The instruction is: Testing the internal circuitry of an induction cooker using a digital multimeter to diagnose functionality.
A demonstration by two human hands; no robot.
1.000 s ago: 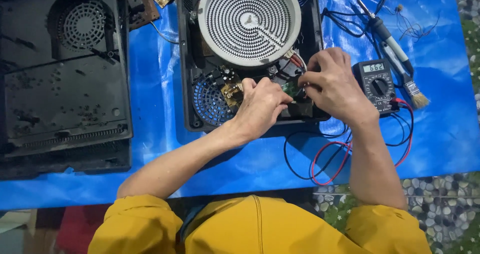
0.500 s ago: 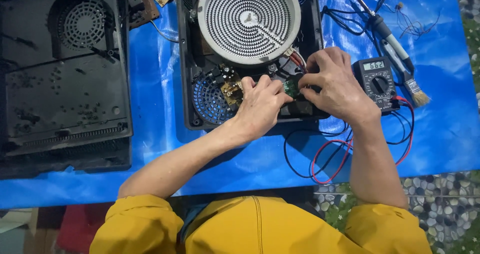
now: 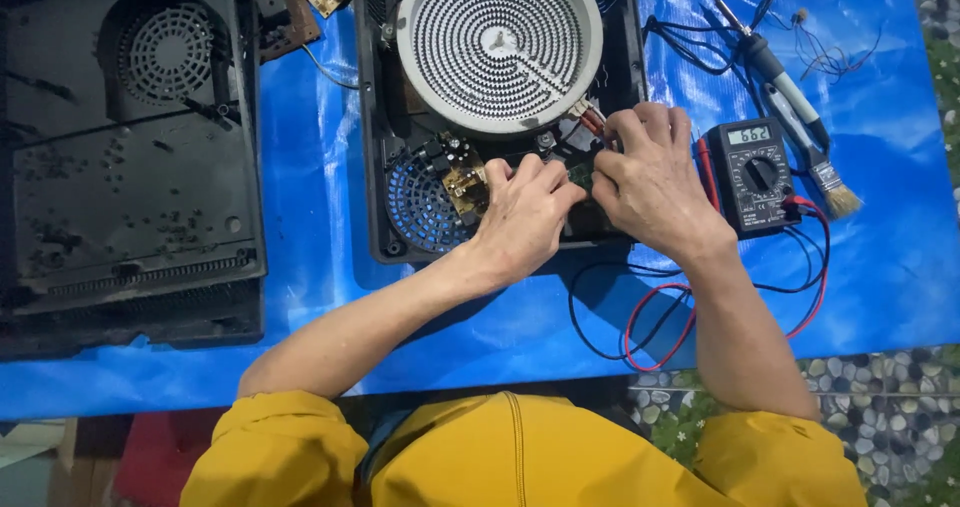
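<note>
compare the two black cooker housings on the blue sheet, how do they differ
The right housing carries a round white heating coil and a blue fan; the left housing is bare apart from a black fan grille. Both hands, left hand and right hand, work inside the right housing; the left housing lies untouched. The left housing looks dusty and speckled. Both are black plastic on the blue sheet.

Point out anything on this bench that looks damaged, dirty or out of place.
The detached black bottom cover on the left is speckled with dark grime. The opened cooker has its round heating coil exposed, and a loose circuit board lies above on the blue sheet.
</note>
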